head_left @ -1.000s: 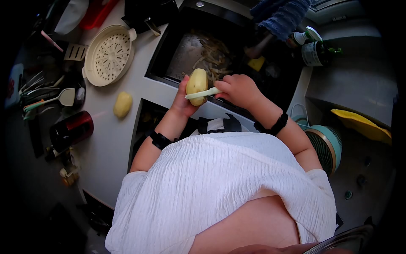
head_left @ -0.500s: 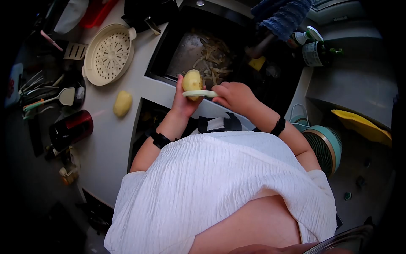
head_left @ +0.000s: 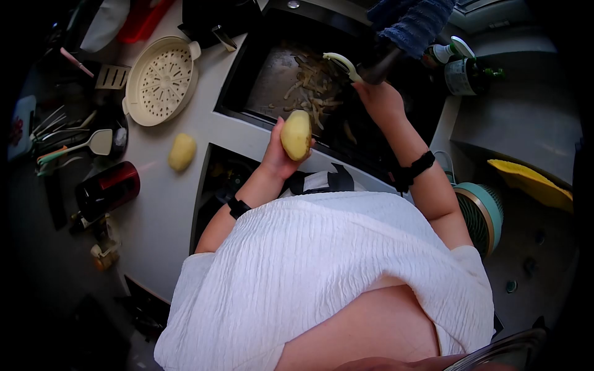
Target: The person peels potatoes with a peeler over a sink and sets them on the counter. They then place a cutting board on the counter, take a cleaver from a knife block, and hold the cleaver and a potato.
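My left hand (head_left: 281,151) is closed around a peeled, pale yellow potato (head_left: 296,136), just over the sink's front edge. My right hand (head_left: 382,104) grips a pale green peeler (head_left: 344,63) by its handle, its head pointing up and left over the sink. That hand is close beside the dark faucet (head_left: 378,64); whether they touch I cannot tell. Below, potato peelings (head_left: 307,86) lie strewn over the bottom of the dark sink (head_left: 250,83). Another yellow potato (head_left: 182,153) rests on the light counter (head_left: 151,213) to the left.
A cream perforated steamer tray (head_left: 162,80) lies on the left counter. Beyond it are a utensil holder with a spatula (head_left: 99,142) and a dark red canister (head_left: 111,190). A blue cloth (head_left: 417,28) hangs by the faucet, with bottles (head_left: 461,77) at right.
My right hand has drawn the peeler away from the potato, moving up and right toward the faucet. My left hand has shifted slightly right and down with the potato.
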